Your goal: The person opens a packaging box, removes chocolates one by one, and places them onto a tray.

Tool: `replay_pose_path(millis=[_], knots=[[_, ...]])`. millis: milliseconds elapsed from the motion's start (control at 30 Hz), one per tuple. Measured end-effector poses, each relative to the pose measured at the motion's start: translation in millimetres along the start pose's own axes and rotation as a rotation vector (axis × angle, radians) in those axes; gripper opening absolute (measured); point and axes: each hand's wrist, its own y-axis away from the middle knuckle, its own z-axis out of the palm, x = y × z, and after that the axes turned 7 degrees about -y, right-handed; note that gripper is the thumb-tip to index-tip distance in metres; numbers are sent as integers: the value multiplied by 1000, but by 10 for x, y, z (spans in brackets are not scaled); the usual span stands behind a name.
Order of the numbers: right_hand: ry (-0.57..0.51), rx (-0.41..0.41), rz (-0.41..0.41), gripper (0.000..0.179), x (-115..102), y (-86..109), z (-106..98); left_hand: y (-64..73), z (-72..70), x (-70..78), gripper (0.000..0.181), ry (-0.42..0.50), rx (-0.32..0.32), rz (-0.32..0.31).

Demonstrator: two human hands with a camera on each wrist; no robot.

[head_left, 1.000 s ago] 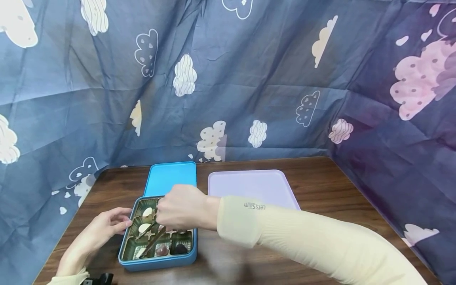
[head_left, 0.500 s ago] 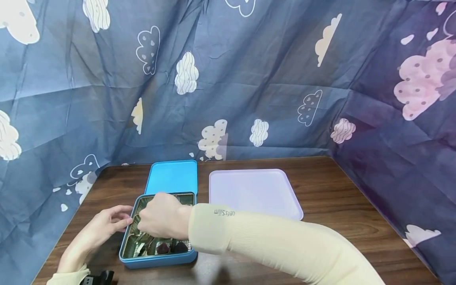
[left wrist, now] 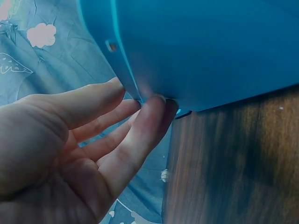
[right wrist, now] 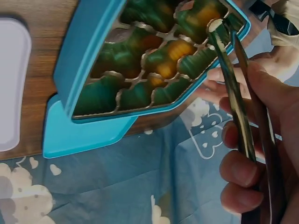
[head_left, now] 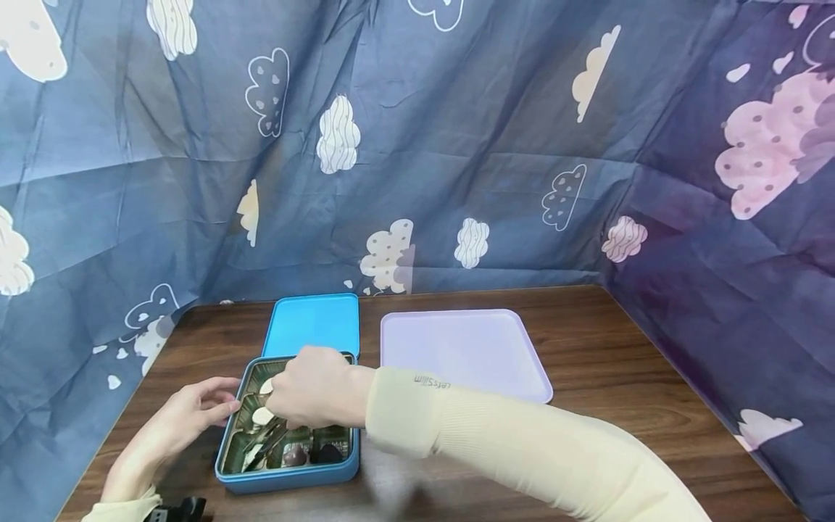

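In the head view a blue box [head_left: 287,478] with a compartmented dark green tray [head_left: 235,457] stands on the left of the table. My left hand [head_left: 196,406] touches its left side with relaxed fingers [left wrist: 145,121] at the wall and rim. My right hand [head_left: 320,388] is above the tray, holding metal tongs [right wrist: 236,98] whose tips reach into the front-left compartment. Whether the tips pinch anything I cannot tell. White round pieces [head_left: 263,416] lie in the left compartments; a brown piece [head_left: 296,455] and a near-black piece [head_left: 328,454] lie along the front. My right hand hides much of the tray.
A bright blue lid [head_left: 313,322] lies flat behind the box. To its right is a pale purple tray [head_left: 463,351]. Dark cloth [head_left: 443,181] printed with clouds hangs behind the wooden table [head_left: 620,348] and at its sides.
My right hand swung left over the box with the tongs, then came slightly back to the right, uncovering the white pieces again. My left hand has stayed at the box's side.
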Motion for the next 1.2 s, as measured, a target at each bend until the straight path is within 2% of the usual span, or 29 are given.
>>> replay_pose_path(millis=[133,267,600,800,967,1033,1200], knots=[[-47,32,22,21,87,89,30,-4,-11,3,44,-4,-11,2],[-95,116,44,33,215,200,94,-9,-43,6,45,-6,-25,-8],[-292,299,107,31,628,588,255,-21,-79,0,45,2,-36,-11],[-393,452,167,33,777,848,523,-24,-61,0,44,10,-26,-13],[-500,598,185,34,844,1048,798,-29,-58,-7,44,3,-30,-12],[-542,625,197,35,860,1140,895,-26,-54,-5,44,2,-31,-16],[-611,640,288,30,888,1385,1131,-12,-37,3,44,16,-29,-33]])
